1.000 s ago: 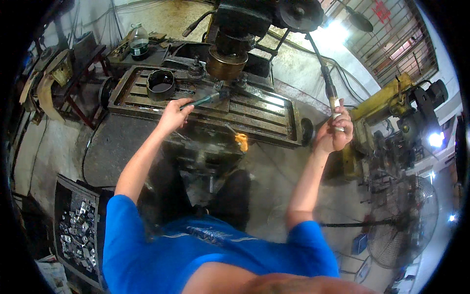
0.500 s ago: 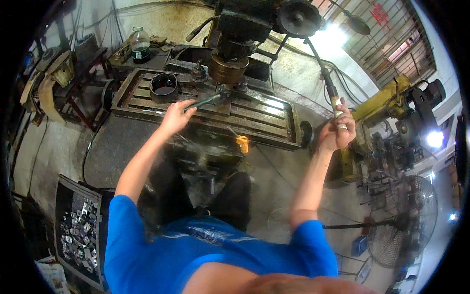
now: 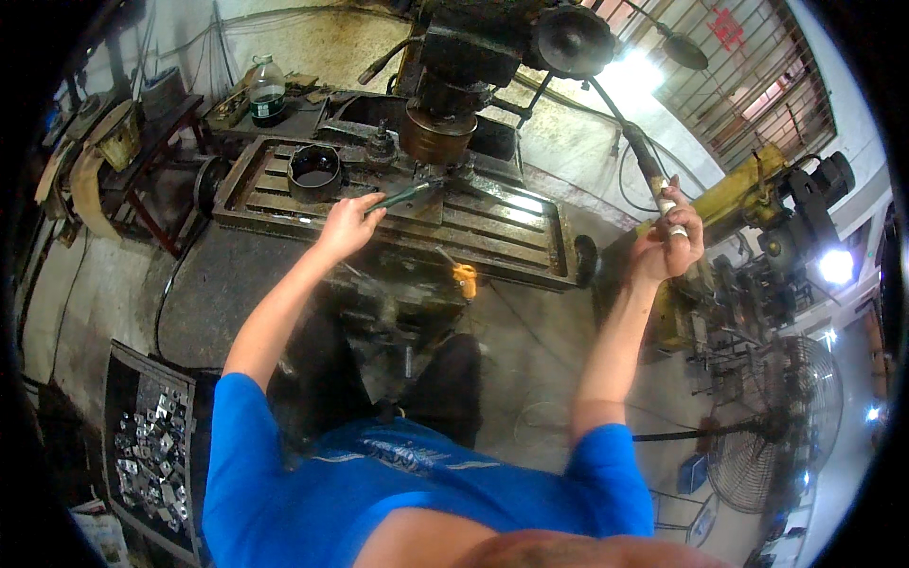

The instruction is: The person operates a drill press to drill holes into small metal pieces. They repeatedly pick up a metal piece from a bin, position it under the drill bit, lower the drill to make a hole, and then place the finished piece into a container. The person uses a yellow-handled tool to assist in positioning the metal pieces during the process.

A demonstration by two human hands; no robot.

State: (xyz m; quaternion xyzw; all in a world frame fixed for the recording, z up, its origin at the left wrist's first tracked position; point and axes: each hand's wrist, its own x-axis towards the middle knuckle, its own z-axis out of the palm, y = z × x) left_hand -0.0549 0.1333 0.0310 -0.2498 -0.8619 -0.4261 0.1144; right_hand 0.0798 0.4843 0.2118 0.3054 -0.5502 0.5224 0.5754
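My left hand (image 3: pixel 348 228) is closed around a slim dark green stick-like tool (image 3: pixel 401 196). Its far end points right, to the small dark workpiece area below the machine's spindle head (image 3: pixel 438 133); what it touches there is too dark to make out. Out to the right, my right hand (image 3: pixel 670 244) wraps round the pale grip of a long feed lever (image 3: pixel 644 154) that slants down from the drilling machine. Under the spindle lies the slotted metal machine table (image 3: pixel 507 248). On it, left of the spindle, stands a round black pot (image 3: pixel 314 174) with dark liquid.
A yellow-handled tool (image 3: pixel 464 276) hangs at the table's front. Lower left, a dark tray (image 3: pixel 194 445) holds many small metal parts. A bottle (image 3: pixel 267 95) stands at the back left. A large fan (image 3: pixel 776 426) and yellow machine (image 3: pixel 743 189) are on the right.
My right hand has moved right and slightly up, swinging the lever with it. My left hand has shifted a little to the right, still holding the green tool.
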